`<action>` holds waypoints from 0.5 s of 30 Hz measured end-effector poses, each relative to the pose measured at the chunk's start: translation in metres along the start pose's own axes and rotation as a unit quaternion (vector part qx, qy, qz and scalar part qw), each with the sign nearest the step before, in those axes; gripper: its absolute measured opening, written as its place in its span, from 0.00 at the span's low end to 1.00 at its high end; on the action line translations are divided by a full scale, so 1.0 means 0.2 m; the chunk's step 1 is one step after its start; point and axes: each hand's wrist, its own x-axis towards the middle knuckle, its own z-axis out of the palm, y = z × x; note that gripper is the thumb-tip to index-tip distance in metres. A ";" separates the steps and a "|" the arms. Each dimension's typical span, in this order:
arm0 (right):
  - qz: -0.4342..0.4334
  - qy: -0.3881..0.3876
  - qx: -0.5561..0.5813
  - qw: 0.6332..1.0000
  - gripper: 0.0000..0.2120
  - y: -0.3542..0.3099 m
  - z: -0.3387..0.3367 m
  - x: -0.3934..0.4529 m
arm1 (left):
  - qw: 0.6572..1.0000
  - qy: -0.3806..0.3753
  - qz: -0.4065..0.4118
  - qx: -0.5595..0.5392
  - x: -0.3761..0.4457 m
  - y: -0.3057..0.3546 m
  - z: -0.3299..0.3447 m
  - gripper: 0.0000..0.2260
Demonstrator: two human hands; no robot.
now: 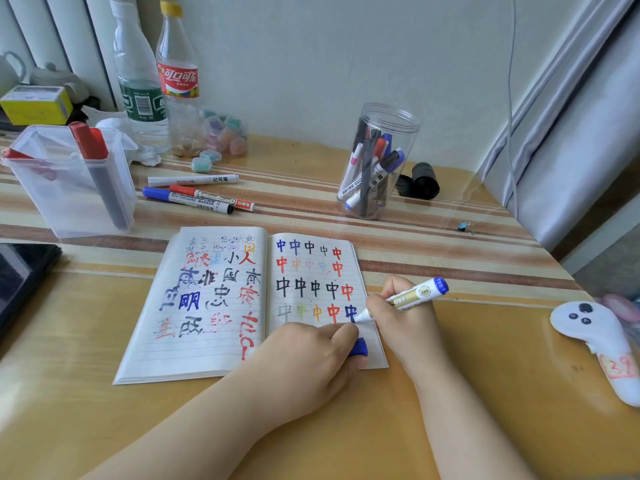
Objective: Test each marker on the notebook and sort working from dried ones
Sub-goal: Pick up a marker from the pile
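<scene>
Open notebook lies flat on the counter, both pages full of coloured test characters. My right hand grips a blue whiteboard marker, white and gold barrel, tip touching the right page just beside a fresh blue character at the end of the bottom row. The blue end of the barrel sticks up past my knuckles; the label print is too small to read.

My left hand rests on the lower right page, fingers curled round the blue cap. Only the cap's end shows; the rest is hidden under my fingers.

Behind the notebook, three capped markers lie side by side, touching: one white, one red-capped, one blue-capped. Far left, a clear rectangular bin holds a red-capped marker standing tilted; a second red one at its left rim is blurred by the plastic. To the right, a clear round jar holds a bundle of mixed markers; count unclear through the wall.

Two plastic bottles stand at the back. A white game controller lies at the right edge, partly cut off.
</scene>
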 end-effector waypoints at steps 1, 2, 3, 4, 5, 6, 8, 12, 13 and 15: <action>0.003 0.000 0.010 1.000 0.18 0.00 0.00 -0.01 | 1.000 0.002 -0.001 -0.007 0.00 0.00 0.00 0.15; 0.003 0.005 0.026 1.000 0.19 -0.01 -0.01 -0.01 | 1.000 0.008 -0.004 -0.019 0.00 -0.01 0.00 0.15; 0.000 0.013 0.046 0.999 0.20 -0.02 -0.01 -0.02 | 0.999 0.018 -0.012 -0.039 0.00 -0.01 -0.01 0.15; -0.007 0.021 0.069 0.997 0.20 -0.04 -0.02 -0.02 | 0.997 0.030 -0.025 -0.071 0.01 -0.02 -0.03 0.16; -0.016 0.026 0.090 0.995 0.20 -0.06 -0.03 -0.03 | 0.992 0.044 -0.048 -0.108 0.02 -0.02 -0.06 0.16; -0.023 0.027 0.109 0.993 0.18 -0.09 -0.05 -0.03 | 0.985 0.063 -0.075 -0.142 0.03 -0.03 -0.09 0.16; -0.030 0.020 0.140 0.990 0.16 -0.15 -0.07 -0.04 | 0.971 0.089 -0.114 -0.189 0.05 -0.06 -0.14 0.14; -0.057 -0.020 0.188 0.980 0.15 -0.25 -0.09 -0.04 | 0.964 0.084 -0.138 -0.212 0.06 -0.10 -0.21 0.11; -0.065 -0.031 0.192 0.979 0.15 -0.27 -0.09 -0.05 | 0.964 0.080 -0.138 -0.214 0.06 -0.10 -0.23 0.11; -0.072 -0.049 0.197 0.976 0.15 -0.31 -0.08 -0.06 | 0.964 0.078 -0.136 -0.215 0.05 -0.10 -0.25 0.11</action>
